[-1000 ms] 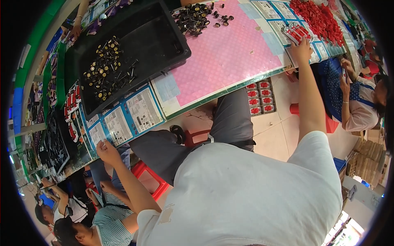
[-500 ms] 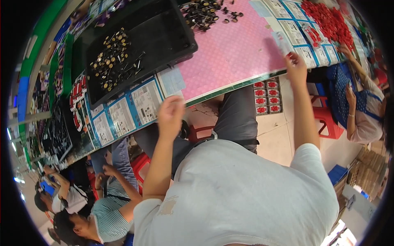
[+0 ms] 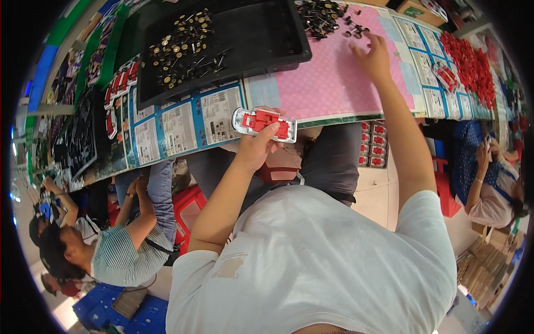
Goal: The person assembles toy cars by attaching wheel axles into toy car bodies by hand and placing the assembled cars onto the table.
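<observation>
My left hand is closed round a toy car body, white-rimmed with a red underside facing up, just off the table's front edge. The thumb presses on its red part. Over the far right of the pink mat, my right hand reaches out with thumb and fingers apart, and nothing shows between them. Its fingertips come close to several loose black wheels on axles. A denser pile of these wheel axles lies farther left on the mat.
A large black tray with scattered gold-centred wheels stands left of the mat. Red parts are heaped at the right. More car bodies lie at the far left, and others below the table. Co-workers sit on both sides.
My left hand, empty before, now holds the toy car body. My right hand has moved from the mat's right edge to the loose wheels at the back, its fingers now apart.
</observation>
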The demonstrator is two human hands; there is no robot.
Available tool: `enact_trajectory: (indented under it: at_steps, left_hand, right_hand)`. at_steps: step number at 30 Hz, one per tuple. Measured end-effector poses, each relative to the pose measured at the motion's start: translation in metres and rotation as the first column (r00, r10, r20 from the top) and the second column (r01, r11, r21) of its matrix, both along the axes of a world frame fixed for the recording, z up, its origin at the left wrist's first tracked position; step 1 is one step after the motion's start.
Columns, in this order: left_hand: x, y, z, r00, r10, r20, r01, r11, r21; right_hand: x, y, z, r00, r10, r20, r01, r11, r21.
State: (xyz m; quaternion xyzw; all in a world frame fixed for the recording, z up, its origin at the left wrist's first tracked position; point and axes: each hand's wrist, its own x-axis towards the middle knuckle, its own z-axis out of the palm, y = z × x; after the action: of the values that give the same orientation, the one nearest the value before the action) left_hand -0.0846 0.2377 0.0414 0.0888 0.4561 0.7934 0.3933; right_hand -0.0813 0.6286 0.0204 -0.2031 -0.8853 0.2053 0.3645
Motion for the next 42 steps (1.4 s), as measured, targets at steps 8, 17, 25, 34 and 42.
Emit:
enact_trajectory:
  at_steps: [8, 17, 25, 34, 42]
  left_hand:
    - [0.01, -0.027, -0.016, 0.992, 0.03, -0.12, -0.036, 0.998, -0.049]
    - [0.004, -0.019, -0.017, 0.979, 0.065, -0.196, -0.07, 0.997, -0.017]
    - [0.008, -0.01, -0.015, 0.948, 0.035, -0.316, -0.031, 0.999, 0.02]
    - [0.018, -0.032, -0.012, 0.947, 0.133, -0.294, -0.136, 0.991, 0.011]
    - [0.017, -0.044, -0.015, 0.957, 0.106, -0.271, -0.1, 0.994, 0.034]
  right_hand:
    - [-0.042, 0.031, -0.021, 0.985, -0.153, 0.078, 0.135, 0.97, 0.203]
    - [0.081, -0.188, 0.046, 0.855, 0.46, -0.239, -0.514, 0.688, -0.513]
    - [0.095, -0.222, 0.066, 0.77, 0.634, 0.066, -0.553, 0.716, -0.426]
    - [0.09, -0.242, 0.059, 0.701, 0.712, -0.043, -0.576, 0.528, -0.624]
    - [0.088, -0.258, 0.063, 0.717, 0.687, 0.114, -0.596, 0.69, -0.411]
